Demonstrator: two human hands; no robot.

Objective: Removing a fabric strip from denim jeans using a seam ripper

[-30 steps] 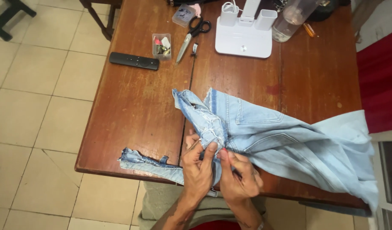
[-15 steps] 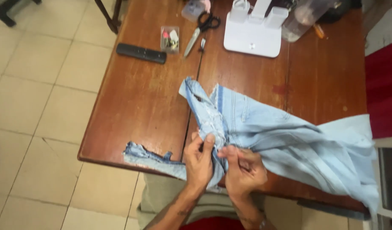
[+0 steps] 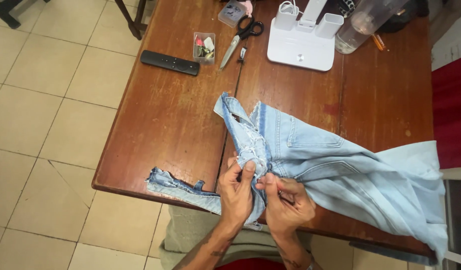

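Note:
A pair of pale blue jeans (image 3: 340,170) lies across the near right part of a brown wooden table (image 3: 170,120). A frayed strip of the denim (image 3: 178,186) hangs over the near edge. My left hand (image 3: 238,192) pinches a worn fold of the denim near the seam. My right hand (image 3: 285,200) grips the same fold just to the right, fingers closed on the cloth. Whether a needle sits between the fingers cannot be seen.
At the far side lie a black remote (image 3: 170,63), a small clear box of bits (image 3: 204,47), black-handled scissors (image 3: 240,37), a white plastic stand (image 3: 303,40) and a clear bottle (image 3: 363,25). Tiled floor (image 3: 45,125) is at the left. A red cloth (image 3: 450,110) is at the right.
The view has shifted slightly, with the table sliding down in frame. Both hands stay on the same fold of denim, fingers working it a little.

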